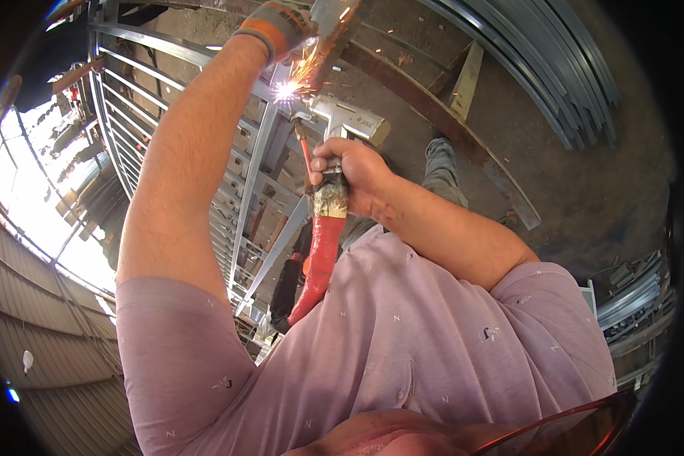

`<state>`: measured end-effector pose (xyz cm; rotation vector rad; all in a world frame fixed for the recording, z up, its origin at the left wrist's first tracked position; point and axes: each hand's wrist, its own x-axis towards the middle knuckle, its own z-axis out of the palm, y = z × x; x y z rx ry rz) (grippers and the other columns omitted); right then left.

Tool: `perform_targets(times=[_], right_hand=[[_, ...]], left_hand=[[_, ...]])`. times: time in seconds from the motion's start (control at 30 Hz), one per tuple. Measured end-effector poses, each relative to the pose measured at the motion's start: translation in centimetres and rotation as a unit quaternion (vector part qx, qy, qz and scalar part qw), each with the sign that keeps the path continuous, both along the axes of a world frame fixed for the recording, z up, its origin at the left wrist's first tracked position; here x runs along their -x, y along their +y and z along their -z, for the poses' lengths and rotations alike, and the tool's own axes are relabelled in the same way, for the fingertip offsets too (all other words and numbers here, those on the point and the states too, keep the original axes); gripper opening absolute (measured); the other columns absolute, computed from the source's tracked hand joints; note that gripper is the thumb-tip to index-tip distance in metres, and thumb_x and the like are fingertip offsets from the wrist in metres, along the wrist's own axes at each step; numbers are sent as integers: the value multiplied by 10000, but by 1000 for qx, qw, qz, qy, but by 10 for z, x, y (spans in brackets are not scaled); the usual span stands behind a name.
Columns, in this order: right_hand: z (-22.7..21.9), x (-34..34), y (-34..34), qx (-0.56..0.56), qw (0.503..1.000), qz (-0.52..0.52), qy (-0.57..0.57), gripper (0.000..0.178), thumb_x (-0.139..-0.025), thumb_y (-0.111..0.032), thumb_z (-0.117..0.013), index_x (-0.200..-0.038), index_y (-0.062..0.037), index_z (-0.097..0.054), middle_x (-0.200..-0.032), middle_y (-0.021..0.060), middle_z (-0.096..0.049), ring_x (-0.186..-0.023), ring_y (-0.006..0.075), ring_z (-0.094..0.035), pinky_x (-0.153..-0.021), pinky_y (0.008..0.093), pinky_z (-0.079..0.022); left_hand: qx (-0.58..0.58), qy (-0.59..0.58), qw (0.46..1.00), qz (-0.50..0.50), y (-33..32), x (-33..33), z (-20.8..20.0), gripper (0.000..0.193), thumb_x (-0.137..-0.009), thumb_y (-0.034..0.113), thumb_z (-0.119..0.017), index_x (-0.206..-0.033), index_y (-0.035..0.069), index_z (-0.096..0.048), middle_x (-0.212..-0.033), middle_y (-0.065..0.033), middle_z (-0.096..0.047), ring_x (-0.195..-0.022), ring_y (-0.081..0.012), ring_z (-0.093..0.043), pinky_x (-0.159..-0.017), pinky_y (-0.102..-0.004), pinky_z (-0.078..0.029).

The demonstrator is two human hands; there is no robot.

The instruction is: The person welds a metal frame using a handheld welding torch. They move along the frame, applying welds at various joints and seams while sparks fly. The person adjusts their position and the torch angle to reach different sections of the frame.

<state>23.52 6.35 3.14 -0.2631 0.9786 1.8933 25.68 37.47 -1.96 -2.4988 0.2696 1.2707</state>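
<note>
Right now, the bare right hand (355,166) has its fingers curled closed around the grip of the silver torch (351,121), whose red sleeve (324,254) trails back toward the body. From those fingers, the torch's head sits just beyond, and the bright spark (286,91) burns ahead and leftward, against the metal frame (256,161). Nearer that spark looks the gloved left hand (283,29), just beyond it; whether its fingers grip anything, I can't tell.
</note>
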Motion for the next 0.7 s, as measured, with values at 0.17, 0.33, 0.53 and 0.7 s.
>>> perform_targets(times=[0.17,0.33,0.53,0.7], right_hand=[[-7,-7,-4,12,999,1,-31,74,-1032,-84,-600,-1095,-48,-586,-805,55,-634,-697,205,-651,-743,431,-599],[-12,-8,-6,28,998,17,-54,161,-1028,-88,-607,-1183,-57,-577,-806,49,-622,-698,204,-640,-729,420,-581],[-15,-6,-7,5,997,-5,-74,155,-1038,-109,-599,-1187,-76,-576,-809,38,-608,-721,208,-636,-778,474,-597],[-12,3,-10,5,994,11,-104,125,-1034,-111,-604,-1153,-76,-593,-819,44,-617,-740,219,-648,-777,464,-602]], left_hand=[[-12,11,1000,10,-6,-9,-21,219,-1002,178,-700,-1164,153,-846,-1218,-127,-846,-1113,-316,-825,-893,-479,-647],[-6,-21,999,30,8,0,-30,228,-980,187,-737,-1183,156,-835,-1213,-119,-839,-1123,-313,-822,-896,-469,-647],[-22,-52,998,-23,15,16,-39,269,-920,145,-788,-1188,145,-815,-1221,-124,-823,-1132,-320,-806,-945,-452,-639],[2,-395,887,-241,-13,107,-80,482,-946,419,-875,-1310,135,-738,-1258,-105,-798,-1124,-350,-777,-963,-462,-635]])
